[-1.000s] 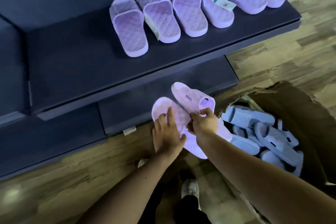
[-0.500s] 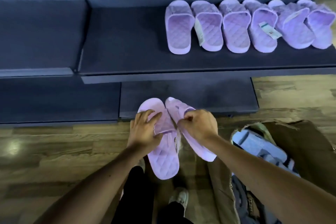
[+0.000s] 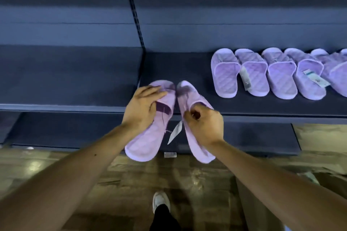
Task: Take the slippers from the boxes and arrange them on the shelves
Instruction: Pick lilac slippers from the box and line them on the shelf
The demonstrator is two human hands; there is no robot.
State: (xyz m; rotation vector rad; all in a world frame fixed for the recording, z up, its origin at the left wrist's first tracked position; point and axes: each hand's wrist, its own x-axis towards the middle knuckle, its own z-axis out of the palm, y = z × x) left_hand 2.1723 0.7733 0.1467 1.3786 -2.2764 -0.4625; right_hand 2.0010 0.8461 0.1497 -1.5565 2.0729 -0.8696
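Slippers gripped by straps, left hand clasping one, right hand pinching other; may tip off shelf if released with heels overhanging.

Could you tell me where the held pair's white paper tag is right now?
In the head view, the tag dangles between the two held slippers, just left of the right hand, below the shelf edge.
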